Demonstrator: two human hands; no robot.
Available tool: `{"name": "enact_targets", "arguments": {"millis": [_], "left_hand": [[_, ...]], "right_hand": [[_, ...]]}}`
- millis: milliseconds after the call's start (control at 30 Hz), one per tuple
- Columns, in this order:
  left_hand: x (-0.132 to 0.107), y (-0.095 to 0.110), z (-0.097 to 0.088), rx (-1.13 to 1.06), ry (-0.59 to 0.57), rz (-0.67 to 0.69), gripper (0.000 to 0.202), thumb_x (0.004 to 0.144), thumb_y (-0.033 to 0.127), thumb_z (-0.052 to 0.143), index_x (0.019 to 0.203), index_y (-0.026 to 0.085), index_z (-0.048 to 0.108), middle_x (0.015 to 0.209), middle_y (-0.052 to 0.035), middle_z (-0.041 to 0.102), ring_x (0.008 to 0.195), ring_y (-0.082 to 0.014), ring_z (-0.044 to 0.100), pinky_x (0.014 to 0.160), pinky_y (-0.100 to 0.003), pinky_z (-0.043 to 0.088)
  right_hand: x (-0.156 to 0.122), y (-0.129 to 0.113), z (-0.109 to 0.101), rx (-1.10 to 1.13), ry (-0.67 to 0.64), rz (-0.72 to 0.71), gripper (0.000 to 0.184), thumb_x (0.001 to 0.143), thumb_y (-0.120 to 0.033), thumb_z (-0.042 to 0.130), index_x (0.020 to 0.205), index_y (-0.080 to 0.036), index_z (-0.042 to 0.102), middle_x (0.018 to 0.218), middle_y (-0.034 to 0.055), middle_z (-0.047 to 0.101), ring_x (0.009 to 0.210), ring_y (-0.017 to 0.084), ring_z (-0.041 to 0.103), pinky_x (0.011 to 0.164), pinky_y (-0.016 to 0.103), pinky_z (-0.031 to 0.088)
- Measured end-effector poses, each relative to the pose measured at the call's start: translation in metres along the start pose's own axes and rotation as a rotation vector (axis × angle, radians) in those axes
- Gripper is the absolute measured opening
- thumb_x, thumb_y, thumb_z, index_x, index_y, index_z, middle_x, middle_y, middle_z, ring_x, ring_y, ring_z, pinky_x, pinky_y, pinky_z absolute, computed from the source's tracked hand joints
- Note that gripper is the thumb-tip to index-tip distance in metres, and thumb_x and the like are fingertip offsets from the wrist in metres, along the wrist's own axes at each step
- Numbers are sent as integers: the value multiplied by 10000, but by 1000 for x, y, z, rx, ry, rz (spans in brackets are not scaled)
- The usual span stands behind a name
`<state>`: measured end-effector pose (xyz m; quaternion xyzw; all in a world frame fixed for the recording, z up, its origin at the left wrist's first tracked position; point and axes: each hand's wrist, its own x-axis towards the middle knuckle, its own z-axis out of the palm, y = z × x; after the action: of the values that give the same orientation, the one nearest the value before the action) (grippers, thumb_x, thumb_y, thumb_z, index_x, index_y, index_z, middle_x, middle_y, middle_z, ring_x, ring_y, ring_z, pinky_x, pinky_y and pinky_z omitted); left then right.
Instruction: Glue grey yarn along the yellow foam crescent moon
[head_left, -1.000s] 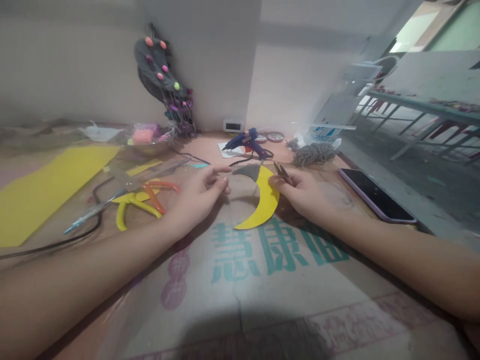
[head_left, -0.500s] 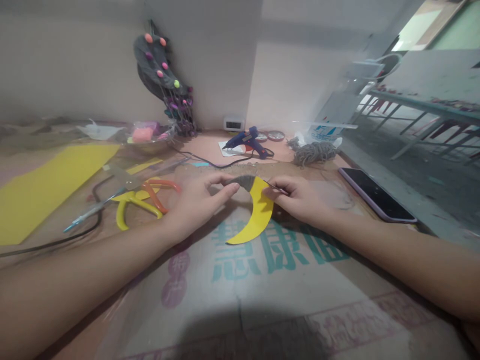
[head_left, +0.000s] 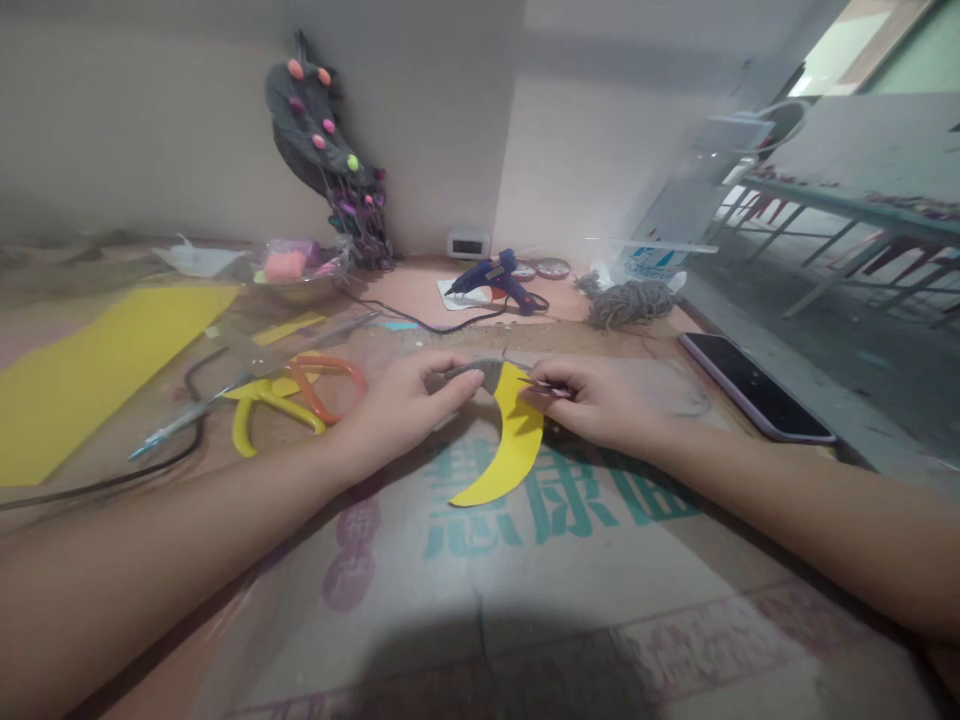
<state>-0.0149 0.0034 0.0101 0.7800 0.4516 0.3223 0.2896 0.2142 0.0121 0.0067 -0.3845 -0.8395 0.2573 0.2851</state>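
My left hand [head_left: 411, 402] now pinches the yellow crescent's [head_left: 516, 440] grey end; right hand [head_left: 592, 395] clamps its outer side, plus pointed tool [head_left: 551, 388]. Shifted toward cardboard's [head_left: 420, 590] near edge, steadied both sides.

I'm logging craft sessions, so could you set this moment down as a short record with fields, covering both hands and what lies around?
Left hand: pinches the grey end of a crescent
Right hand: holds a small dark pointed tool, at the crescent's yellow edge
Left side: scissors, yellow sheet
Back: blue glue gun, grey yarn
Right side: phone, screen dark
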Motion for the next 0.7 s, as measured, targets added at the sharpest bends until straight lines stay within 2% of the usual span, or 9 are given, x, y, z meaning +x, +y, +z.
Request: {"name": "enact_targets", "arguments": {"millis": [133, 233, 367, 533, 700], "left_hand": [[0, 0, 0, -8, 6, 14, 303, 891, 442, 548, 915, 186, 709, 921, -11, 731, 863, -184, 641, 776, -272, 461], [1, 1, 0, 32, 4, 12, 280, 876, 421, 569, 867, 176, 706, 876, -14, 718, 821, -179, 626, 753, -273, 456], [1, 1, 0, 52, -16, 45, 300, 905, 407, 514, 860, 171, 693, 876, -25, 700, 828, -184, 612, 741, -286, 443], [2, -3, 1, 9, -46, 80, 351, 942, 412, 449, 812, 165, 662, 825, -18, 662, 801, -171, 585, 724, -278, 426], [3, -8, 2, -91, -33, -55, 381, 928, 478, 472, 765, 167, 621, 684, 14, 564, 654, -131, 517, 592, -241, 377]], "right_hand": [[0, 1, 0, -24, 7, -20, 160, 864, -234, 555, 734, -164, 619, 627, -27, 538, 555, 93, 447, 517, 209, 328], [-1, 2, 0, -42, -7, -38, 145, 863, -217, 556, 750, -160, 625, 639, -24, 549, 565, 95, 451, 517, 208, 324], [0, 3, 1, -53, -25, -54, 121, 853, -177, 544, 776, -155, 634, 647, -22, 558, 571, 97, 454, 526, 209, 330], [0, 1, 0, -38, -6, -26, 152, 863, -223, 550, 750, -154, 625, 645, -19, 558, 578, 100, 470, 536, 213, 343], [0, 1, 0, -27, 8, 13, 201, 884, -289, 546, 751, -158, 620, 651, -18, 556, 571, 101, 470, 538, 219, 347]]}}
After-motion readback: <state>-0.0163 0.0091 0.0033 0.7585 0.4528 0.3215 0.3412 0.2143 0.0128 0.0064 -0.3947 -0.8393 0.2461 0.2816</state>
